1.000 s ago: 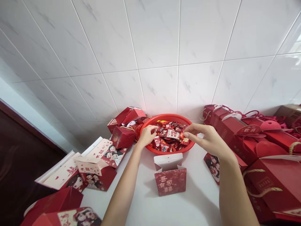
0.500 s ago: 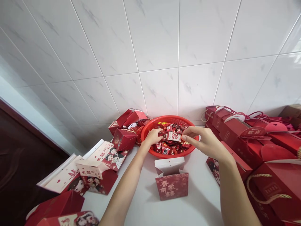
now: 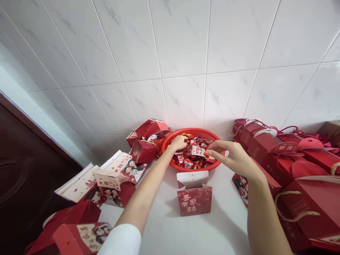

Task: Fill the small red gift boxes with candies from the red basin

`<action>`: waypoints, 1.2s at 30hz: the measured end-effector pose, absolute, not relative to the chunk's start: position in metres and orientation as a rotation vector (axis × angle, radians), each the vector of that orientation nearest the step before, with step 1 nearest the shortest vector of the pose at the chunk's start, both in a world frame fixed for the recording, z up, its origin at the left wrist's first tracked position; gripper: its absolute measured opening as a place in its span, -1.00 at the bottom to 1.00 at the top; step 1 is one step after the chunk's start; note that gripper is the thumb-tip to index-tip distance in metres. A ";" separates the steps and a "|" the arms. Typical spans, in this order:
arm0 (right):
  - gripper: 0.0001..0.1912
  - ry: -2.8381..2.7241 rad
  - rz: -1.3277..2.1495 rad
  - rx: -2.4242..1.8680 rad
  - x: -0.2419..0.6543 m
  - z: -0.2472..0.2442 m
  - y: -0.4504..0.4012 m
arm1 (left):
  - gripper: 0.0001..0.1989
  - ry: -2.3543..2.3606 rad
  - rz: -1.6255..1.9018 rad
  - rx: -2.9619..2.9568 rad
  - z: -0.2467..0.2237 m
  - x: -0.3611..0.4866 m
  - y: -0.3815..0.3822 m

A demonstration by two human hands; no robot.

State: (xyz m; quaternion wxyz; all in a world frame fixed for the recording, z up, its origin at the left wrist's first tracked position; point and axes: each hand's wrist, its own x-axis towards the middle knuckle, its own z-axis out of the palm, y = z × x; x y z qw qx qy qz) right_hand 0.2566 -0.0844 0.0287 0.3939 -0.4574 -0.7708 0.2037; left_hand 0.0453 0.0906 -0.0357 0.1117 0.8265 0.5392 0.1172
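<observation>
A red plastic basket (image 3: 212, 134) holds a heap of wrapped candies (image 3: 195, 163), mostly red, with a white-labelled packet (image 3: 198, 151) on top. My left hand (image 3: 179, 142) reaches over the basket's left side, fingers curled down into the candies; its fingertips are partly hidden. Over the right rim, my right hand (image 3: 233, 156) has thumb and fingertips pinched on a small orange-red wrapped candy (image 3: 206, 153), beside the white-labelled packet. In front of the basket stands an open-topped red gift box (image 3: 195, 202) with white lettering, its white back flap raised. I cannot see its bottom.
Folded red gift boxes with rope handles (image 3: 300, 205) crowd the right side. Cartoon-printed boxes (image 3: 114, 187) and more red boxes (image 3: 71, 223) lie on the left. Others (image 3: 145, 150) sit beside the basket. A tiled wall (image 3: 183, 99) rises behind the white table (image 3: 164, 226).
My left hand has moved further back and deeper into the candies. My right hand stays by the right rim, a small orange-red candy now showing at its fingertips. The view has shifted slightly.
</observation>
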 end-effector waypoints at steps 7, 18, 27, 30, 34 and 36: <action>-0.66 -1.976 0.486 -1.183 0.261 0.030 -0.088 | -0.79 1.718 0.242 2.394 -0.034 0.068 0.090; -0.66 -2.015 0.512 -1.144 0.256 0.031 -0.090 | -0.65 1.009 0.921 2.274 0.019 0.028 -0.003; -0.69 -2.050 0.536 -1.103 0.252 0.032 -0.096 | -0.74 0.842 0.480 2.461 0.036 0.009 -0.094; -0.68 -2.070 0.530 -1.101 0.253 0.033 -0.098 | -0.82 0.891 0.457 2.471 0.032 0.009 -0.093; -0.70 -2.120 0.580 -1.118 0.255 0.033 -0.100 | -0.78 1.006 0.307 2.456 0.031 0.003 -0.095; -0.70 -2.149 0.615 -1.131 0.256 0.031 -0.100 | -0.56 1.109 0.175 2.429 0.028 0.001 -0.096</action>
